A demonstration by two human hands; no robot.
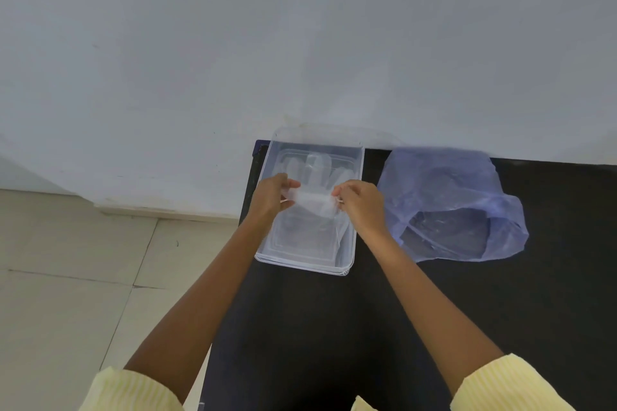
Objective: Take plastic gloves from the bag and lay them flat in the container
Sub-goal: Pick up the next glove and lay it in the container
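container of clear plastic, rectangular, stands in the middle of the frame on the black worktop, near its left edge, with the far end close to the grey wall. on its bottom lies thin clear plastic that looks like gloves laid flat, but i cannot tell how many, because all is transparent. over the container one plastic glove is stretched between both hands, its fingers pointing to the top of the frame. right of the container, near it but apart, lies the bag, bluish-violet and translucent, crumpled, its mouth toward the lower left; what is inside is hard to make out. behind the container a clear plastic piece leans at the wall, maybe a lid.

left hand is over the left side of the container, its grip closed on the left edge of the glove, thumb and curled fingers pinching it. right hand is over the right side and its grip pinches the right edge in the same way. both forearms reach up from the bottom of the frame, bare, with pale yellow ribbed sleeves at the lower corners. beige floor tiles show at the lower left.
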